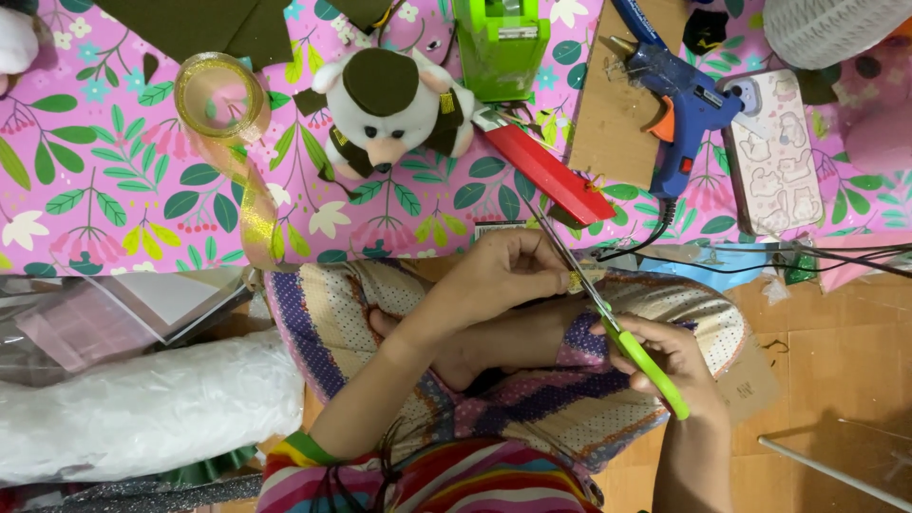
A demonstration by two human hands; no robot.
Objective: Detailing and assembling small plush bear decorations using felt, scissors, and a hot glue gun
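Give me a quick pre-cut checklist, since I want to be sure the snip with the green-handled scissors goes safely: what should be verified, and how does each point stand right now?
1. Right hand grips the green-handled scissors: ok.
2. Left hand pinches the small gold piece at the blades: ok.
3. Left fingers apart from the cutting edge: cannot tell, they sit very close.
4. Black cord of the blue glue gun away from the blade tips: not ok, it runs right beside them.
5. Gold ribbon roll and white plush toy out of the way on the pink floral table cover: ok.
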